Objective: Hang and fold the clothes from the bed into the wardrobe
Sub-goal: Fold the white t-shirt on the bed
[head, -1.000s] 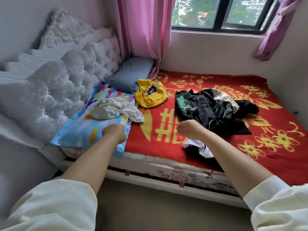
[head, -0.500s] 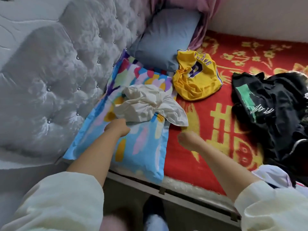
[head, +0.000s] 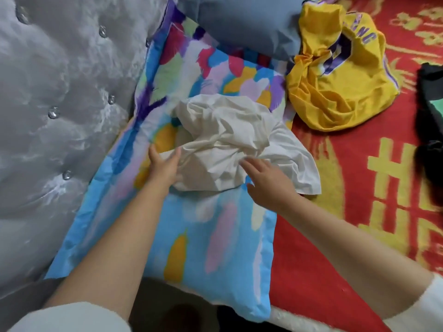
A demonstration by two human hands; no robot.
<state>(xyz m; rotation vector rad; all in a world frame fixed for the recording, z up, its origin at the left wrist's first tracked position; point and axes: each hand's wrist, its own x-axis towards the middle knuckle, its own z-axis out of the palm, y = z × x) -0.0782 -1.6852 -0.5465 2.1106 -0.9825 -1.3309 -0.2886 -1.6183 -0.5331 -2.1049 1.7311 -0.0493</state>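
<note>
A crumpled white garment (head: 230, 144) lies on a colourful pillow (head: 215, 248) at the head of the bed. My left hand (head: 164, 167) touches the garment's left edge with thumb and fingers spread. Over the garment's lower right part, my right hand (head: 268, 180) has its fingers stretched out and the fingertips touch the cloth. A bunched yellow jersey (head: 335, 87) with purple lettering lies to the right on the red blanket (head: 359, 212). Dark clothes (head: 429, 116) show at the right edge, mostly cut off.
A grey tufted headboard (head: 60, 104) fills the left side. A grey-blue pillow (head: 239, 27) lies beyond the colourful one. The bed's near edge and dark floor are at the bottom. No wardrobe is in view.
The view has dropped and closed in on the pillow. Both hands went from loose fists in the air to spread fingers touching the white garment.
</note>
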